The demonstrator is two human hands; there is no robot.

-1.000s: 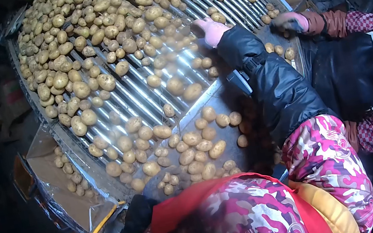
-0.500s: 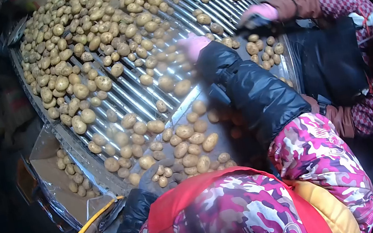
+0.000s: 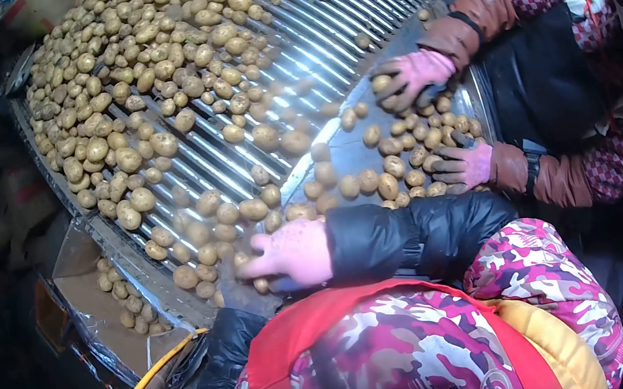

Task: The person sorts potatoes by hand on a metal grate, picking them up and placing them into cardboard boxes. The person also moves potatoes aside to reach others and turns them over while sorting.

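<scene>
See pale potatoes [image 3: 245,259] right at the fingertips of the right hand [image 3: 289,257], pink-gloved and reaching across the body. Can make out a thumb set apart from the fingers, with a potato in or just behind the gap; cannot tell whether gripped or merely touched. Find the left hand [image 3: 240,297] just below those fingers, grey-gloved and partly covered, with a small potato [image 3: 261,285] between the two; cannot tell the spread of its fingers or any load in them.

Judging from the lie of things, looks far from finished: heaped thickly on the metal bars [image 3: 347,17] beyond the fingers, scattered more thinly near the thumb, with a modest cluster on the flat plate [image 3: 349,146] toward the wrist side and a smaller lot in the cardboard box [image 3: 78,277] well past the fingertips.

Notice no shared direction among the potatoes, mostly too round for a clear long axis. Just beyond the thumb, find a longer potato [image 3: 253,210] lying on its side, long axis roughly sideways across the view.

Farther out, past the right wrist, see a co-worker's two pink gloves, one [image 3: 412,81] spread over a potato, the other [image 3: 465,166] resting beside the cluster
</scene>
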